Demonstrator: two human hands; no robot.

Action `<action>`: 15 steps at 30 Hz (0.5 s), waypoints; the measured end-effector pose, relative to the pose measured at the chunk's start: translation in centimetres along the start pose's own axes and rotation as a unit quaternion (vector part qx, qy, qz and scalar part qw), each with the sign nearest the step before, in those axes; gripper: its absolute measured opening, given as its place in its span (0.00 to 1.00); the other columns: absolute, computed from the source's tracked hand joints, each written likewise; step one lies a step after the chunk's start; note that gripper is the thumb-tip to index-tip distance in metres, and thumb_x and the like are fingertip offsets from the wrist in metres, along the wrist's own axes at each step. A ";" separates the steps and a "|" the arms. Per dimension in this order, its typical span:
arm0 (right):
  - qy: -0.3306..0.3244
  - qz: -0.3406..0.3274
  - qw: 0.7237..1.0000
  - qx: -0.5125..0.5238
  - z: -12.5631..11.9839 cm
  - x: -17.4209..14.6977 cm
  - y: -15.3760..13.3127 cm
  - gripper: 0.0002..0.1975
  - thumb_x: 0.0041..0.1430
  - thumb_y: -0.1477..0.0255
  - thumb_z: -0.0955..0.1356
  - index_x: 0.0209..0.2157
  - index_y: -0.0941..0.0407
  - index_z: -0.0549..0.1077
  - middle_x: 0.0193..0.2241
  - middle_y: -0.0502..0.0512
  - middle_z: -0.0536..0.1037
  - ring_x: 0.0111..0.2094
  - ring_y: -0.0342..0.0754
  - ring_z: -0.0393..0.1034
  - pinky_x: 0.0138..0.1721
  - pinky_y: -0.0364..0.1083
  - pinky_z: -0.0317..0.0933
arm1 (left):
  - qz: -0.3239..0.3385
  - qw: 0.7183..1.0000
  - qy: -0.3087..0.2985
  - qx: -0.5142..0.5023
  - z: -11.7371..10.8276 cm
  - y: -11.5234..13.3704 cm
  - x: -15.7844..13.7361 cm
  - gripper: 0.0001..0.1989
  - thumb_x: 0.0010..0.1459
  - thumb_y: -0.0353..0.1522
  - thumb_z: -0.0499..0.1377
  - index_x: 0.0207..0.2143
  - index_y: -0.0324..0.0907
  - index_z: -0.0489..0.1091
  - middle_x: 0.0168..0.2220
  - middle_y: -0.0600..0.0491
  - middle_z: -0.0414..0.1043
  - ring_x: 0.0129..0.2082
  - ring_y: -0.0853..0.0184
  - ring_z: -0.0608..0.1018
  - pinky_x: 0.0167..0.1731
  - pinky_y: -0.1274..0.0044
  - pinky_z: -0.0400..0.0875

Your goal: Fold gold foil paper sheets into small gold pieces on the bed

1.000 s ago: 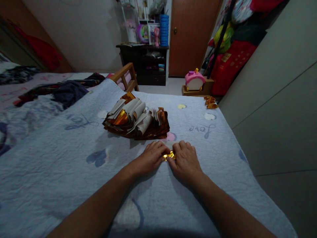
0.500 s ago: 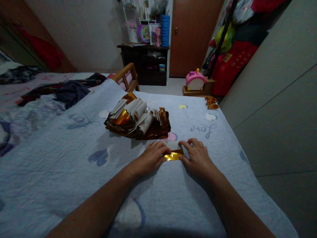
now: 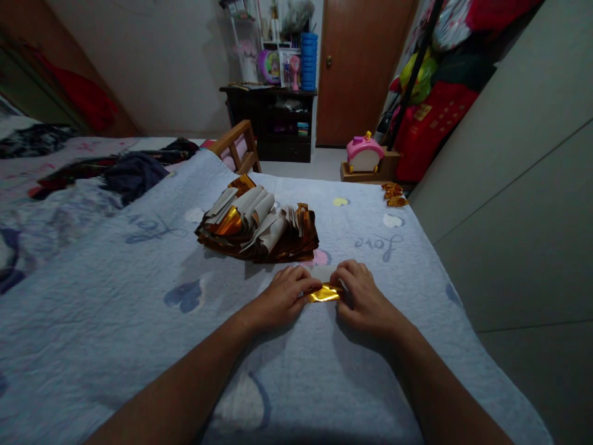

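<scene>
Between my hands, a sheet of gold foil paper [image 3: 325, 293] lies on the bed cover, its near edge turned up to show shiny gold and its pale side showing behind. My left hand [image 3: 288, 295] is closed on the sheet's left end, thumb in front and fingers over the fold. At the right end my right hand [image 3: 364, 296] pinches the folded edge with curled fingers. Just beyond my left hand sits a thick, loose pile of gold and white paper sheets [image 3: 259, 222].
Several small folded gold pieces [image 3: 393, 194] rest at the bed's far right corner. The light blue bed cover [image 3: 139, 346] spreads all around. Dark clothes [image 3: 134, 176] lie at the left. A pale cabinet [image 3: 519, 235] borders the right side, and a pink toy [image 3: 365, 153] stands beyond the bed.
My right hand's fingers have curled in from the sheet's far edge onto the fold, and less of the pale side shows. My left hand stays nearly in place.
</scene>
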State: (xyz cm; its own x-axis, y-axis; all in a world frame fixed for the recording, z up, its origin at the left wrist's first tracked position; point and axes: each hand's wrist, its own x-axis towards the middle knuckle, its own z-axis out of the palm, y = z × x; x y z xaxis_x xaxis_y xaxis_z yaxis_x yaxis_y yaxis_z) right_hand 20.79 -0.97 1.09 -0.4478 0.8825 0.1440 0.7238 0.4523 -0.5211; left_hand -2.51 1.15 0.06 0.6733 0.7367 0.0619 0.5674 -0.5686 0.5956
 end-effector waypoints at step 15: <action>-0.006 -0.039 0.999 -0.031 0.4 0.6 -0.3 0.13 0.55 0.82 0.65 0.39 0.56 0.76 0.39 0.56 0.76 0.43 0.51 0.64 0.46 0.50 0.56 | 0.013 0.996 0.067 0.063 1.0 0.1 0.6 0.13 0.57 0.37 0.66 0.43 0.42 0.74 0.41 0.49 0.72 0.43 0.59 0.72 0.44 0.68 0.65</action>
State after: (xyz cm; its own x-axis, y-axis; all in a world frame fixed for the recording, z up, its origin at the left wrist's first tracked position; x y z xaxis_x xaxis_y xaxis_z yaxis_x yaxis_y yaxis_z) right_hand 20.11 -0.57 1.00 -0.5092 0.8434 0.1716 0.7178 0.5262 -0.4559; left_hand -1.58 1.21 -0.68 0.6242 0.7586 0.1867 0.6114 -0.6231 0.4878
